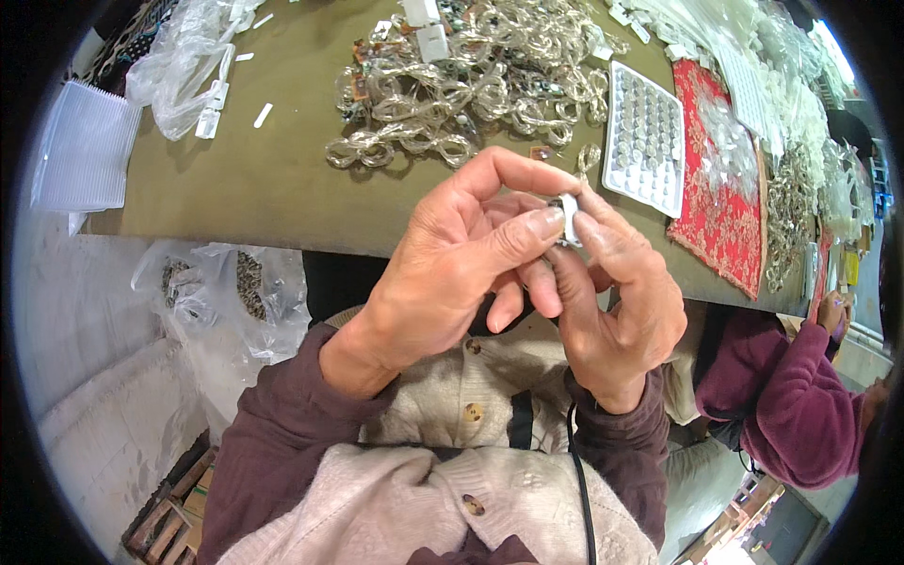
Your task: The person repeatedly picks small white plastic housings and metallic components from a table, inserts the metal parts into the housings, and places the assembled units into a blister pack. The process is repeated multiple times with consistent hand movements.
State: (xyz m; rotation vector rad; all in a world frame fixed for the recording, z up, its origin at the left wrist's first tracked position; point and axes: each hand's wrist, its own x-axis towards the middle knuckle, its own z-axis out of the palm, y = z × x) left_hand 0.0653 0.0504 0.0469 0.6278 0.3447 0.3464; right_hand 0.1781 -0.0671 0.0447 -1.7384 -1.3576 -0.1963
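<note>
Both of my hands are raised in front of my chest, near the table's front edge. Thumb and fingers of my left hand (443, 259) pinch a small white plastic part (570, 221) from the left. The fingertips of my right hand (626, 301) close on the same part from the right. Something small and dark shows at its upper edge, but the fingers cover most of it. Just beyond my hands lies a heap of coiled clear wires (471, 89), with small circuit boards among them. A white tray (671, 200) with rows of round pieces lies right of the heap.
A red patterned cloth (706, 226) carries clear plastic pieces. Stacked clear trays (89, 151) stand at the left edge near a crumpled plastic bag (184, 75). Bags of small parts (250, 282) hang below the table. A person in a maroon sleeve (800, 405) sits at right.
</note>
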